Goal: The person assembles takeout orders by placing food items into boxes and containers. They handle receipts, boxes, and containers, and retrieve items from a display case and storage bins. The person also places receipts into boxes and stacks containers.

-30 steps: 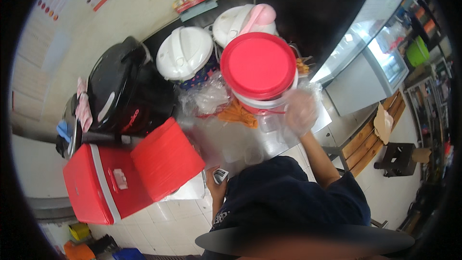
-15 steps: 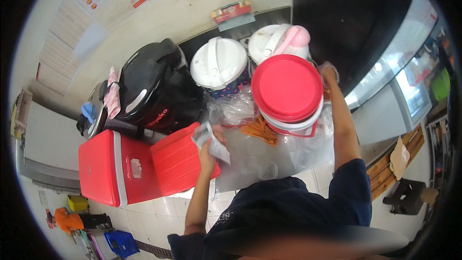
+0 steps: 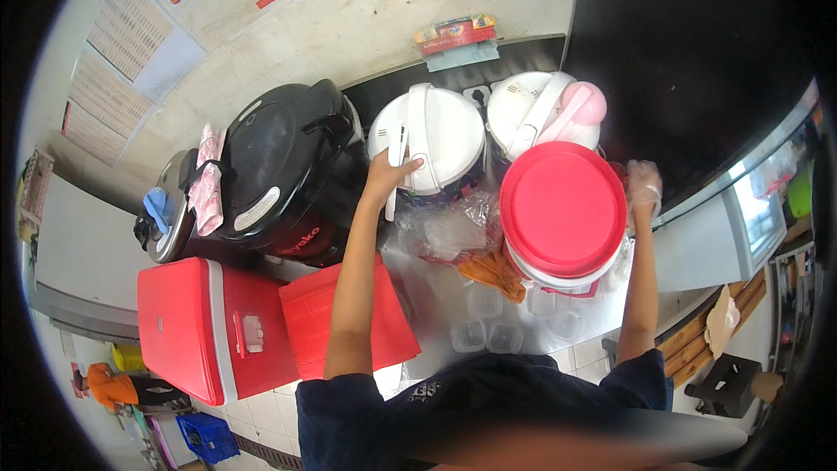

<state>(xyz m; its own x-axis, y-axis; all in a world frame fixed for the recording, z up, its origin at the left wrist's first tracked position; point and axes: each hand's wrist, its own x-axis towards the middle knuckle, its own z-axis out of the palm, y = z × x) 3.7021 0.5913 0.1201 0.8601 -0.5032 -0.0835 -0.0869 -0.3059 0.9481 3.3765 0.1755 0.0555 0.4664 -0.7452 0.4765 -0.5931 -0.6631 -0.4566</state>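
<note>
My left hand [image 3: 391,177] is at the near left side of a white rice cooker lid [image 3: 452,133]. Its fingers close on a flat white packet [image 3: 391,204], turned nearly edge-on. In a clear plastic glove, my right hand [image 3: 645,183] is beside a round red lid [image 3: 563,208], which tops a white and red tub [image 3: 558,282]. The right fingers are blurred under the plastic, and I cannot make out whether they hold anything. Crumpled clear plastic bags [image 3: 449,231] and an orange cloth [image 3: 494,277] lie between the cooker and the tub.
A large black cooker [image 3: 283,166] stands at the left, behind a red cooler box [image 3: 179,327]. A second white-lidded cooker [image 3: 523,105] bears a pink scoop [image 3: 582,105]. Clear plastic containers [image 3: 486,301] sit on the metal table [image 3: 436,296]. Another person [image 3: 113,388] is at the far lower left.
My left hand has moved forward, from above the cooler's red flap to the white cooker lid, carrying the packet. My right hand stays beside the red lid. The view has shifted.
</note>
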